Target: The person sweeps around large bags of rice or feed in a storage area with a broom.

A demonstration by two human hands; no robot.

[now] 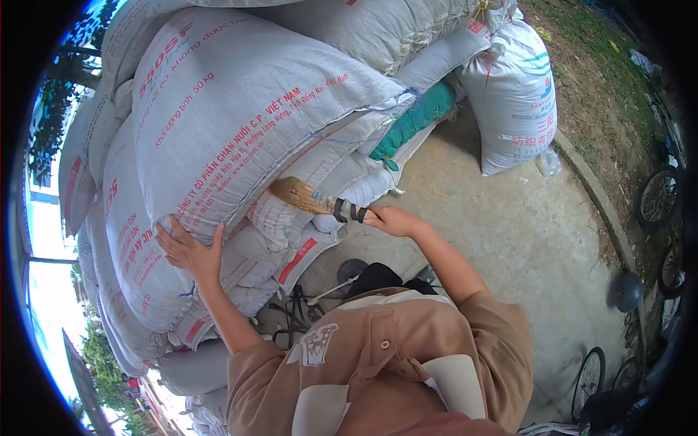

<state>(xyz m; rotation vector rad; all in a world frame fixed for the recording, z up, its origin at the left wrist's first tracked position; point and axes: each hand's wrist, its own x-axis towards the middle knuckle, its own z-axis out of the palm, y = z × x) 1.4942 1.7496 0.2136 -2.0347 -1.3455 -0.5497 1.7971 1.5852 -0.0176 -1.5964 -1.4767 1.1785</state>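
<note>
A large white sack with red print [233, 94] lies on top of a stack of sacks. My left hand [190, 251] rests on its lower edge, fingers spread. My right hand [392, 221] is wrapped round the handle of a straw hand brush [305, 198]. The brush points left, its bristles against or just beside the sacks under the big one. A green sack [418, 123] sticks out of the stack beyond the brush.
A full white sack [509, 102] stands upright on the concrete floor [465, 196] at the back right. A curb [596, 196] borders the dirt at right. Bicycle wheels [589, 381] show at lower right. Dark metal bars [294, 316] lie near my feet.
</note>
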